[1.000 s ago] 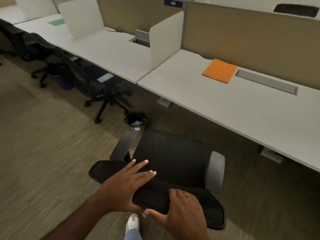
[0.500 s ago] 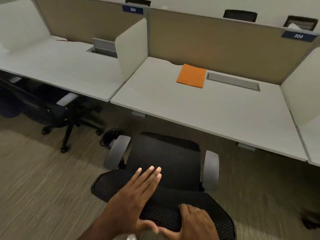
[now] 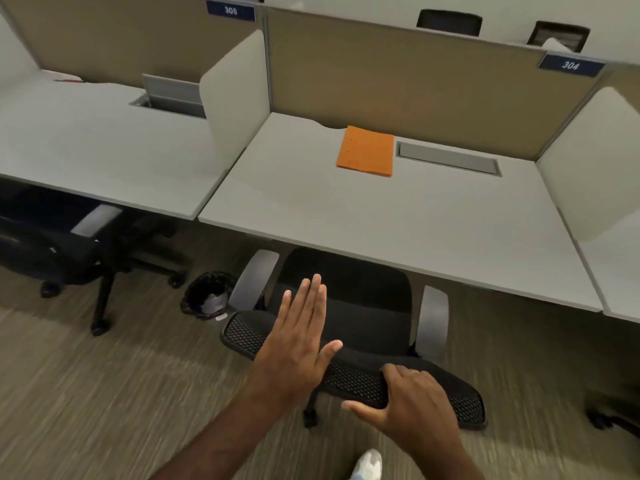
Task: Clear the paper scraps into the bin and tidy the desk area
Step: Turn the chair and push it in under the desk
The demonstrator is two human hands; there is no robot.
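Observation:
A black mesh office chair [image 3: 360, 306] stands with its seat partly under the white desk [image 3: 398, 230]. My right hand [image 3: 412, 407] grips the top edge of the chair's backrest, fingers curled over it and thumb spread out. My left hand [image 3: 298, 341] is flat with straight fingers above the backrest's left part. An orange sheet of paper [image 3: 366, 151] lies near the back of the desk. A small black-lined bin [image 3: 207, 295] stands on the floor left of the chair.
A second black chair [image 3: 69, 251] sits under the neighbouring desk [image 3: 90, 147] on the left. White side dividers [image 3: 235, 95] and tan partition panels fence each desk. A grey cable hatch [image 3: 448, 158] lies beside the orange paper. Carpet runs to the left.
The chair has rolled forward so its seat now reaches under the desk. My left hand has lifted off the backrest and flattened. The view has swung right to face the desk.

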